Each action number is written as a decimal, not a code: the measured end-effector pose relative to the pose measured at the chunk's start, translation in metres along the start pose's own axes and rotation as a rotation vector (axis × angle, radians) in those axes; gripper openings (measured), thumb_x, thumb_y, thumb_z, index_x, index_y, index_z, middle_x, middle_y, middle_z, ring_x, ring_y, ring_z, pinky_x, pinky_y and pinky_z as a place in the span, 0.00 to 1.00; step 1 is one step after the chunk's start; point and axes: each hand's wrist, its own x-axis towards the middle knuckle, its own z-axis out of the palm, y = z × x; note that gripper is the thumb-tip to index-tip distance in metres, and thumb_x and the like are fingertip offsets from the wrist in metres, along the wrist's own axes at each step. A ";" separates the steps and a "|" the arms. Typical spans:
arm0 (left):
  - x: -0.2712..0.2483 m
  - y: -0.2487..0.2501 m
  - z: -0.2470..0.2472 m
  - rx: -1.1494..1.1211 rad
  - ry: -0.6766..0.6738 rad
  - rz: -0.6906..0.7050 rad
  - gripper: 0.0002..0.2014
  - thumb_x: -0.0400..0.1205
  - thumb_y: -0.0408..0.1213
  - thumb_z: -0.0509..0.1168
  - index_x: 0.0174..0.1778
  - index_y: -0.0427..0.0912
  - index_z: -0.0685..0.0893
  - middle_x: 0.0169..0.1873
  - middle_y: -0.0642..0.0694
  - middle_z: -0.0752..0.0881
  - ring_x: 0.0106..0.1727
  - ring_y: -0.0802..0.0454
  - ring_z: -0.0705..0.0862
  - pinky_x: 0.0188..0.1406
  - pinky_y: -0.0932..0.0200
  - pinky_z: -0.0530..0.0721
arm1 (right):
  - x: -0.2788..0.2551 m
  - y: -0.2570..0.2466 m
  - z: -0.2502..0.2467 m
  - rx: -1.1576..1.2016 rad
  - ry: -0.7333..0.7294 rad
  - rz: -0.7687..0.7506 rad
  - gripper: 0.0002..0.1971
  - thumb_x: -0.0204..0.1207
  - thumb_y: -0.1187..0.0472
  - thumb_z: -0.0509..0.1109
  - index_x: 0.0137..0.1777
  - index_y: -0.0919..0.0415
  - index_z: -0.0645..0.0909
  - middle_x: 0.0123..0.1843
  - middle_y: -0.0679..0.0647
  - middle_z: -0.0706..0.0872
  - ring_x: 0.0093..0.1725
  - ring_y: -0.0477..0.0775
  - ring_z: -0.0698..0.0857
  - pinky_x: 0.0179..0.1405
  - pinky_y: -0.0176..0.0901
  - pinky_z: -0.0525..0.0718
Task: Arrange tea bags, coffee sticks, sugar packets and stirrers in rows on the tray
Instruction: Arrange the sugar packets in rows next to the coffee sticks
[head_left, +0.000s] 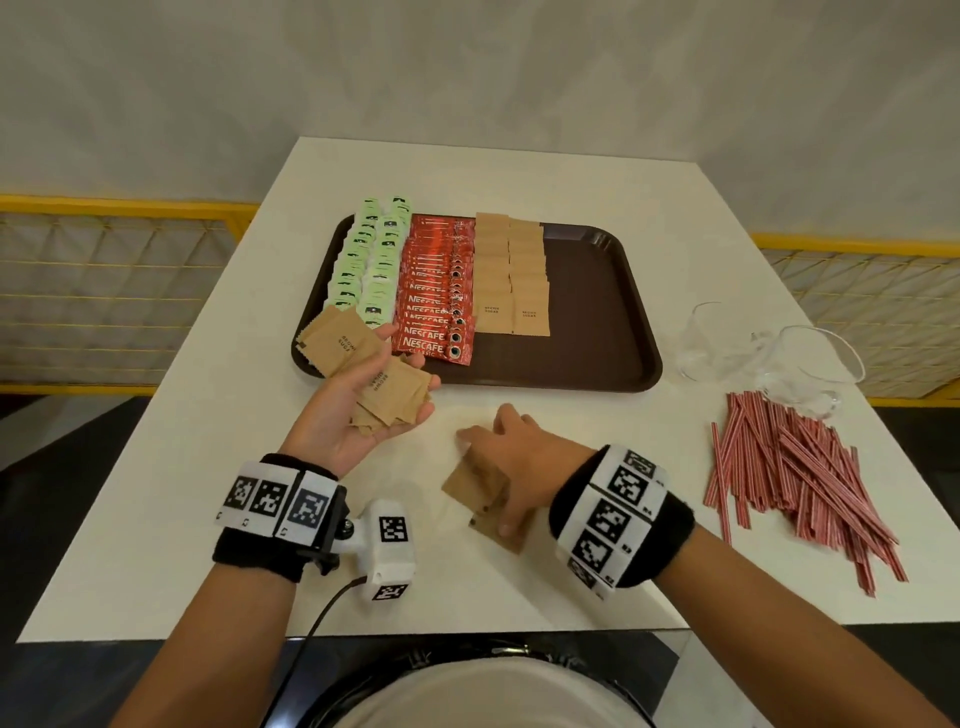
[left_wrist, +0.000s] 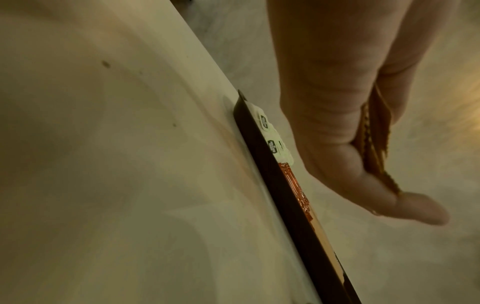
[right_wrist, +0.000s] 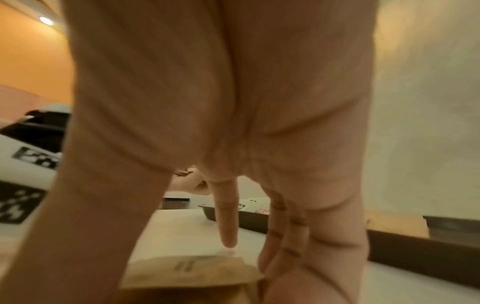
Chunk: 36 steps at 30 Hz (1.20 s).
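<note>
The brown tray (head_left: 587, 312) holds rows of green tea bags (head_left: 363, 265), red coffee sticks (head_left: 434, 296) and brown sugar packets (head_left: 511, 275). At the tray's front left corner my left hand (head_left: 402, 366) is turned palm up and holds a fanned bunch of sugar packets (head_left: 392, 389). In the left wrist view these packets (left_wrist: 374, 133) stick out between thumb and fingers. My right hand (head_left: 496, 470) lies palm down on the table, and its straight fingers (right_wrist: 226, 226) and thumb touch a few loose sugar packets (head_left: 475, 480) (right_wrist: 192, 271). Red-and-white stirrers (head_left: 800, 467) are heaped at the right.
Two clear glass cups (head_left: 717, 338) (head_left: 810, 369) stand to the right of the tray, just beyond the stirrers. The right half of the tray is bare. The white table (head_left: 208, 467) ends close to my body, and yellow railings run along both sides.
</note>
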 end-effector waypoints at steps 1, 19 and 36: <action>0.000 0.000 -0.001 -0.007 0.006 -0.006 0.09 0.84 0.39 0.58 0.56 0.55 0.80 0.43 0.45 0.88 0.46 0.44 0.89 0.40 0.50 0.88 | 0.003 0.000 -0.002 0.036 -0.013 -0.004 0.45 0.63 0.60 0.81 0.76 0.52 0.59 0.65 0.58 0.66 0.64 0.59 0.70 0.60 0.58 0.80; -0.005 0.008 -0.011 0.078 0.077 -0.014 0.08 0.85 0.43 0.57 0.58 0.55 0.79 0.42 0.45 0.86 0.45 0.44 0.88 0.41 0.48 0.88 | 0.002 -0.016 -0.032 0.445 0.036 -0.095 0.27 0.67 0.58 0.80 0.64 0.59 0.75 0.45 0.48 0.81 0.39 0.46 0.80 0.36 0.32 0.79; -0.013 0.017 -0.034 0.097 0.112 0.059 0.11 0.81 0.45 0.60 0.59 0.57 0.77 0.47 0.45 0.86 0.48 0.47 0.87 0.46 0.44 0.87 | 0.027 -0.060 0.001 0.116 -0.060 -0.020 0.32 0.70 0.61 0.76 0.70 0.65 0.64 0.64 0.61 0.75 0.57 0.58 0.79 0.50 0.47 0.80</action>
